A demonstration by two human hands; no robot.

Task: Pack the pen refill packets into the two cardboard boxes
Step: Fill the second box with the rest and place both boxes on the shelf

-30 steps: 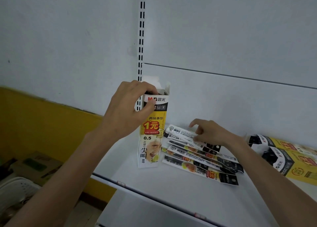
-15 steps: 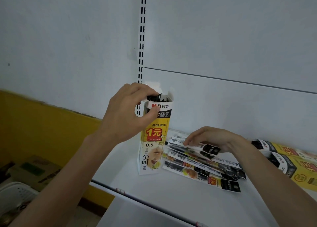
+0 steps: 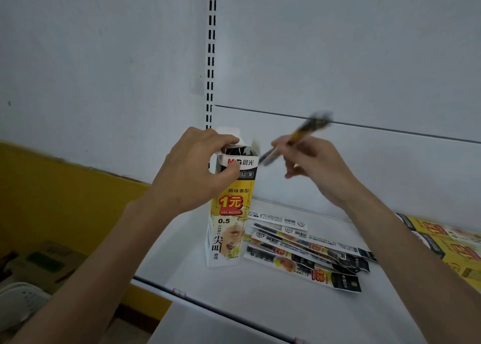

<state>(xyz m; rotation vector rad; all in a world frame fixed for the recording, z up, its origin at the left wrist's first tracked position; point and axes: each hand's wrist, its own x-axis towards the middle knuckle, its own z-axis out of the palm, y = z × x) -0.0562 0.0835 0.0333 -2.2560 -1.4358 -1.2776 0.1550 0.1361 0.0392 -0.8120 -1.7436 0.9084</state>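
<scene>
A tall yellow-and-white cardboard box (image 3: 229, 213) stands upright on the white shelf (image 3: 260, 302) with its top flaps open. Dark packet ends show inside it. My left hand (image 3: 192, 172) grips the box near its top edge. My right hand (image 3: 312, 161) pinches one pen refill packet (image 3: 299, 135), blurred and tilted, its lower end close to the box opening. Several more refill packets (image 3: 304, 255) lie fanned on the shelf just right of the box. A second yellow box (image 3: 453, 247) lies flat at the far right.
A slotted black-and-white upright (image 3: 211, 57) runs up the white back panel behind the box. The shelf's front edge (image 3: 197, 304) crosses below my arms. Brown cartons (image 3: 41, 263) and a white basket (image 3: 20, 299) sit on the floor at lower left, before a yellow wall.
My right hand picked one packet off the pile and raised it up and left to the box's open top. My left hand has kept its grip on the box.
</scene>
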